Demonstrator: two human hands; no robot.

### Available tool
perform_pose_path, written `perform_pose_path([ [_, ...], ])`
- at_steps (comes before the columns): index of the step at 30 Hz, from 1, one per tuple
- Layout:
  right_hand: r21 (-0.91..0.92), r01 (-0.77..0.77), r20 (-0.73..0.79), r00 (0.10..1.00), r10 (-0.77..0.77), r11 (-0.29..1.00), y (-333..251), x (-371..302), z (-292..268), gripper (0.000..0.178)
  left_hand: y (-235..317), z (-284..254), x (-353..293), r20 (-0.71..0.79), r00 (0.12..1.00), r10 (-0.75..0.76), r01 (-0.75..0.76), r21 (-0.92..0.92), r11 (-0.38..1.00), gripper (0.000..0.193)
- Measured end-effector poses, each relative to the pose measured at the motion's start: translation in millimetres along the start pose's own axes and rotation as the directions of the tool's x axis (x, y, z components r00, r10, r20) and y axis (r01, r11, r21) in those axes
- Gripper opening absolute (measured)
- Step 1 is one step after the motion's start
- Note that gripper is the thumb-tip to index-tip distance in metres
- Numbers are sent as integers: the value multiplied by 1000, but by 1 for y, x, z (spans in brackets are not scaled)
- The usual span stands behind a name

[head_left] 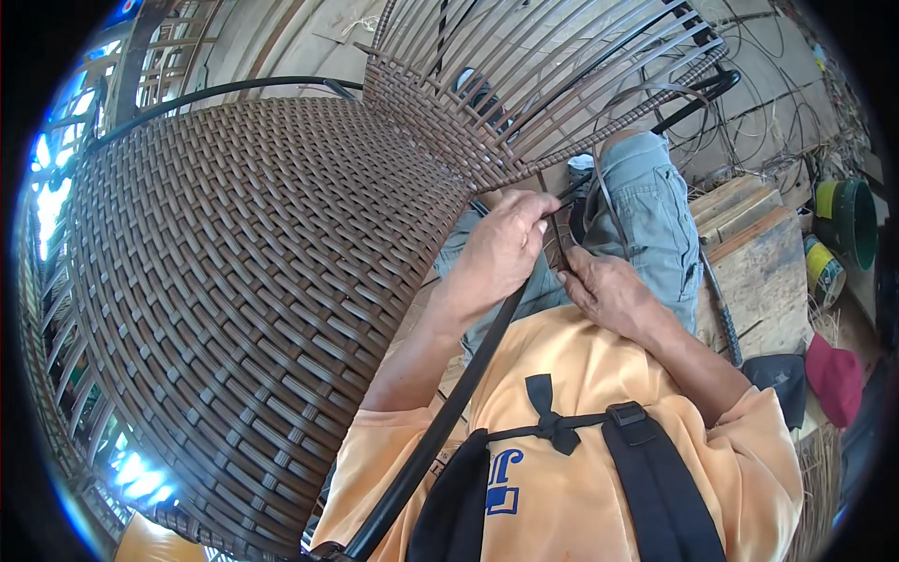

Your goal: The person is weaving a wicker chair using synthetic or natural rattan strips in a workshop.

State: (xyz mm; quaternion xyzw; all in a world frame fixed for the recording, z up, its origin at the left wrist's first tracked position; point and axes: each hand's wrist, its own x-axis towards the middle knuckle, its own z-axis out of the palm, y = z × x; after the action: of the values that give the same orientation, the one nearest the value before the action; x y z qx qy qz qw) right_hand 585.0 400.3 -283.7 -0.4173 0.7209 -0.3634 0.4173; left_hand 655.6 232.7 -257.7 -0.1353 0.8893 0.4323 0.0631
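A large brown woven wicker chair (253, 290) leans across my left side, its tight weave filling much of the view. Its other panel (552, 84) has spaced strands running outward from a woven band. My left hand (506, 239) is closed at the corner below that band, with thumb and forefinger pinching a thin brown wicker strand (559, 234) beside the dark frame. Just to the right and lower, my right hand (611, 288) grips the same strand between thumb and fingers. A bare black frame tube (449, 403) passes under my left wrist toward my lap.
A loose strand loops over my right knee. Wooden boards (749, 253) lie on the right, a dark rod (723, 304) beside them. Farther right are a green bucket (854, 220), a yellow-labelled container (824, 272) and a dark red cap (833, 379). Loose strands (749, 103) litter the floor.
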Motion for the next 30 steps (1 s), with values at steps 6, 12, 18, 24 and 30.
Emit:
perform_pose_path([
  [6, -134, 81, -1, 997, -82, 988, -17, 3, -9, 18, -20, 5, -5, 25, 999, 42, -42, -11, 999, 35],
  [12, -103, 159, -130, 977, -172, 982, -32, 2, -18, 18, -14, 10, 3, -135, 960, 245, -204, 260, 944, 20],
  [18, -218, 263, -546, 765, -341, 940, -70, -24, -101, 22, 2, 10, 9, -251, 879, -404, 11, -839, 545, 34],
  [24, 293, 350, -334, 909, -248, 890, -47, -48, -82, 23, 6, -5, 56, -364, 723, -587, -327, -929, 173, 33],
  [30, 630, -211, 67, 974, 218, 748, 47, 36, 5, 32, -12, -9, 90, -374, 674, -637, -231, -926, 299, 25],
])
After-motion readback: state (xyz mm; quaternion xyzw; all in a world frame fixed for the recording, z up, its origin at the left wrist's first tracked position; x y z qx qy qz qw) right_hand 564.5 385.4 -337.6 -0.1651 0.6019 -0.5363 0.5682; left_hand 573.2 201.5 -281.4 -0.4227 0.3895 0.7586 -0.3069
